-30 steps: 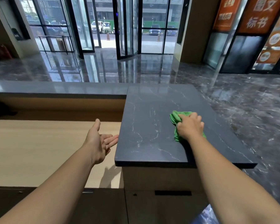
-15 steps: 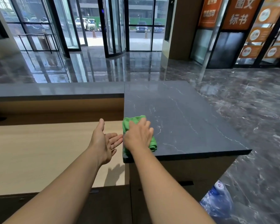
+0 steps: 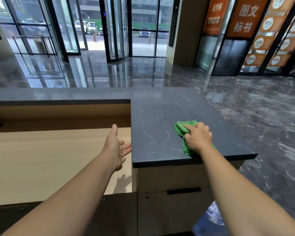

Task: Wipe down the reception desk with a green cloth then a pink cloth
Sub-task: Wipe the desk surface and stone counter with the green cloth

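Since wiping needs pressure, my right hand [image 3: 198, 139] grips the bunched green cloth [image 3: 182, 128] against the dark stone desktop [image 3: 157, 114], toward its 5 o'clock edge. My left hand [image 3: 116, 147] hangs wide and empty at 8 o'clock, probably balancing.

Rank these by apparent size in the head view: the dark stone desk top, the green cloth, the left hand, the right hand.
1. dark stone desk top: by far the largest.
2. left hand and right hand: look alike, so not ranked.
3. green cloth: its visible part is smallest, but the right hand hides some of it.
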